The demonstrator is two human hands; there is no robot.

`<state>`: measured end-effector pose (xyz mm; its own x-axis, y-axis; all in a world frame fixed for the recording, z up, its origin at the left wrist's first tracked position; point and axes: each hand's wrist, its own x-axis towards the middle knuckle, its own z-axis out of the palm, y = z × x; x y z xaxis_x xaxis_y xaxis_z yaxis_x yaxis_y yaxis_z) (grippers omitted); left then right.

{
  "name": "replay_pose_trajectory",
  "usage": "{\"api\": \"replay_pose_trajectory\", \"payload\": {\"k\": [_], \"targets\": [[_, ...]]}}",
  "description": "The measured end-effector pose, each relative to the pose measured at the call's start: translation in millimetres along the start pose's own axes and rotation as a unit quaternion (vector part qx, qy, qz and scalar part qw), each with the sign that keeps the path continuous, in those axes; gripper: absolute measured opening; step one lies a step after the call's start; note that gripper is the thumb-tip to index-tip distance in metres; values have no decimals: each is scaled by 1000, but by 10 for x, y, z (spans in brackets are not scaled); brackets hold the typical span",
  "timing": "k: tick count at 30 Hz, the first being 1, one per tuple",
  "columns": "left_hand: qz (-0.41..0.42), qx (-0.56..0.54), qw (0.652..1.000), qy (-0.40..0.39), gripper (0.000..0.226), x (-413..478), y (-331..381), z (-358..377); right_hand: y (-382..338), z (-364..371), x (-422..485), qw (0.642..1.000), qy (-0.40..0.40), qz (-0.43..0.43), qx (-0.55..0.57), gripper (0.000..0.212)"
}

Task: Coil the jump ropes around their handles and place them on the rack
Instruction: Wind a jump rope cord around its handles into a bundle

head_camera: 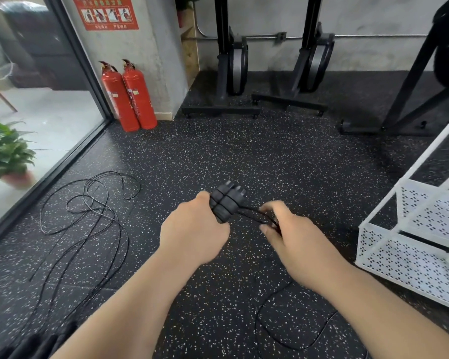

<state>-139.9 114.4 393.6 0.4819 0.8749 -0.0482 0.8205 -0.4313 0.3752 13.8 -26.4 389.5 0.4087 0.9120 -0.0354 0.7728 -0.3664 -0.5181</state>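
Handles (226,203) in left hand (192,237), rack (399,263) edge seemingly near.

Single head-worn wide-angle view, aimed forward and down. Hands (244,234) seen close, at lower centre. Speckled floor (244,151) filling mid-frame; wall (373,16) seen farther off along top. Straight lines bent at frame edges. No second view given.
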Motion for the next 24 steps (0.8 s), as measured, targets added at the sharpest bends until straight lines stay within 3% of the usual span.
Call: {"api": "replay_pose_trajectory", "payload": {"k": [6, 10, 14, 20, 24], "targets": [[-11, 59, 998, 6, 29, 27, -43, 46, -150, 38, -120, 971, 100, -85, -198, 15], [9, 111, 993, -25, 31, 0, -16, 111, -173, 11, -125, 956, 135, -138, -219, 13], [60, 160, 983, -62, 35, -80, 65, 228, -77, -67, -94, 970, 133, -154, -133, 16], [181, 168, 966, -79, 39, -277, 229, 433, 132, -329, 11, 994, 80, -68, 14, 15], [270, 147, 948, -83, 49, -334, 297, 443, 259, -446, 52, 993, -3, -14, 115, 14]]}}
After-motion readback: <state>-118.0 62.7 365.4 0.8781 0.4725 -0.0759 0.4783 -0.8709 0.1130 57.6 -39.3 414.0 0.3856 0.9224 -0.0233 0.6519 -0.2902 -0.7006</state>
